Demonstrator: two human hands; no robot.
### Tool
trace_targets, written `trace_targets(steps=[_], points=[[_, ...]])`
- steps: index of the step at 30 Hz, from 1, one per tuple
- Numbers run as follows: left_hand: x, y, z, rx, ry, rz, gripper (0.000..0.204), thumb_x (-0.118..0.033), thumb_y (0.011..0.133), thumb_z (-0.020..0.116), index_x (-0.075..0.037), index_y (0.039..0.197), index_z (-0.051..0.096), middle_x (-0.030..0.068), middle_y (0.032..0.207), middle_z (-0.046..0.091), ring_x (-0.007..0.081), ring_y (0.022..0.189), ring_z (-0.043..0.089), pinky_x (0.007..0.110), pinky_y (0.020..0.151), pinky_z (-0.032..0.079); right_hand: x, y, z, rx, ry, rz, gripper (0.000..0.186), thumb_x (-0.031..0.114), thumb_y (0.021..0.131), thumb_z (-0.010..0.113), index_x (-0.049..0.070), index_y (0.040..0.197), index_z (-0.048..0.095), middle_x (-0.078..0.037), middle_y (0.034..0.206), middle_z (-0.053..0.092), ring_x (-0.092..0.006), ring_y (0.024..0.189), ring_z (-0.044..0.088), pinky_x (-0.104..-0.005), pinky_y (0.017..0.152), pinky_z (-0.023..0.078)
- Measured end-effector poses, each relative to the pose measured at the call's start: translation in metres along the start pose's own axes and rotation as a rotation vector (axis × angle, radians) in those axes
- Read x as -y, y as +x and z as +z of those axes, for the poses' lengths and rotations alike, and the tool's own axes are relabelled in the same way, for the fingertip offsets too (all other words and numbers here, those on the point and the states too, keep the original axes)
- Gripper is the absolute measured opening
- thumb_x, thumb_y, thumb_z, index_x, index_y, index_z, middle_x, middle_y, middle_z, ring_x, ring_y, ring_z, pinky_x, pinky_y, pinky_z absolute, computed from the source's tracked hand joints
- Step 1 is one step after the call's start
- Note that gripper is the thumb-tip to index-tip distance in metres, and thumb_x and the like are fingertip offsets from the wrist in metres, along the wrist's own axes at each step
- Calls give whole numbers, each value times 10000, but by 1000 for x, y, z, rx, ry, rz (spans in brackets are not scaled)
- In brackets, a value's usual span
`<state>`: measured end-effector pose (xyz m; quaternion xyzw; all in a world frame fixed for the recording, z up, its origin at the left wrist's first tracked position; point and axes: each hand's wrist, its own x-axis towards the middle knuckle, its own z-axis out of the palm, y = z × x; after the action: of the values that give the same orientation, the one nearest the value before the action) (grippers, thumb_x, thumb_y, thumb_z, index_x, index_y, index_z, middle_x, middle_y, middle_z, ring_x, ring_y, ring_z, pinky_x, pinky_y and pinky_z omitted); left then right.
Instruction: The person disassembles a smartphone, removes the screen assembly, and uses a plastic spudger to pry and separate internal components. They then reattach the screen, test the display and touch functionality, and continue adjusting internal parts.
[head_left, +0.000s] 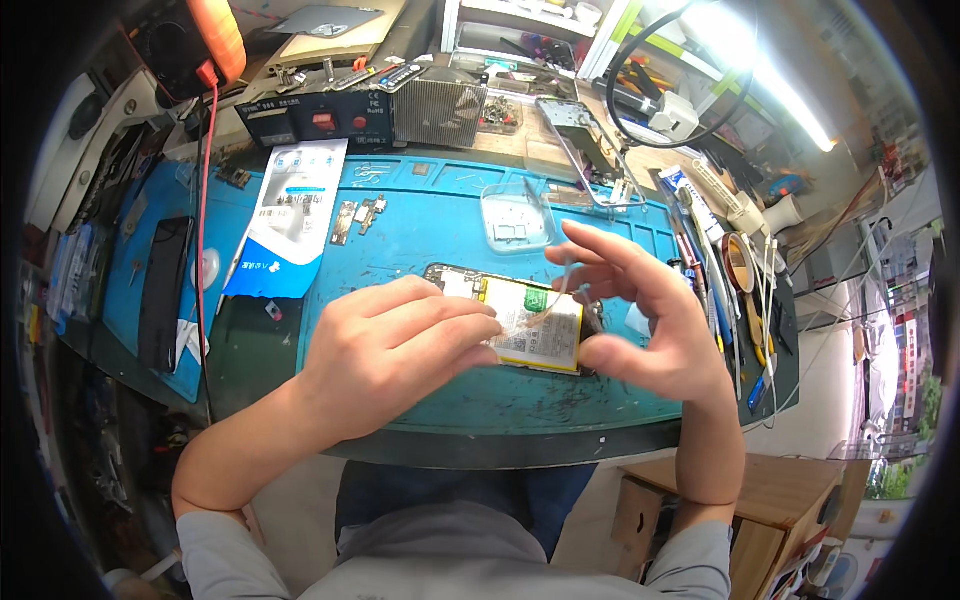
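An opened phone [470, 285] lies on the blue work mat, its inside facing up. The pale battery [540, 347] with yellow edging shows between my hands. My left hand [385, 345] lies over the phone's left part, fingers pressed together and thumb tucked near them; what the fingertips grip is hidden. Over the phone's right end my right hand [650, 320] is raised, thumb and fingers well apart. A thin clear strip [563, 288] runs by its fingertips toward the battery; whether the fingers touch it I cannot tell.
Behind the phone are a clear plastic tray [516, 218], small circuit boards [358, 218] and a silver-blue pouch [292, 220]. A dark phone [166, 290] lies left beside a red cable [207, 180]. Hand tools and tape [738, 262] crowd the right; a black power unit [325, 120] stands behind.
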<state>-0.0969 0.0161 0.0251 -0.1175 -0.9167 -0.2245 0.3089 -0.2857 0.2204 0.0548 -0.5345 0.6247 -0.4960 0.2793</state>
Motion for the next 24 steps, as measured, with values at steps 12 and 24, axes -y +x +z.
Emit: trace_targets(steps=[12, 24], points=[[19, -1, -13, 173, -47, -260, 704, -251, 801, 842, -24, 1391, 531, 179, 1282, 631, 359, 1204, 581, 444, 1028, 461, -5, -8, -20, 122, 869, 543, 667, 496, 1059, 438, 14, 1517, 380, -304, 1303, 603, -329, 946, 729, -399, 697, 647], [11, 6, -23, 299, -98, -219, 938, -162, 700, 877, -27, 1503, 411, 173, 1293, 558, 330, 1243, 561, 431, 1092, 448, -9, -38, -36, -107, 937, 212, 745, 581, 1049, 417, 13, 1530, 377, -320, 1352, 575, -326, 1055, 698, -385, 743, 641]])
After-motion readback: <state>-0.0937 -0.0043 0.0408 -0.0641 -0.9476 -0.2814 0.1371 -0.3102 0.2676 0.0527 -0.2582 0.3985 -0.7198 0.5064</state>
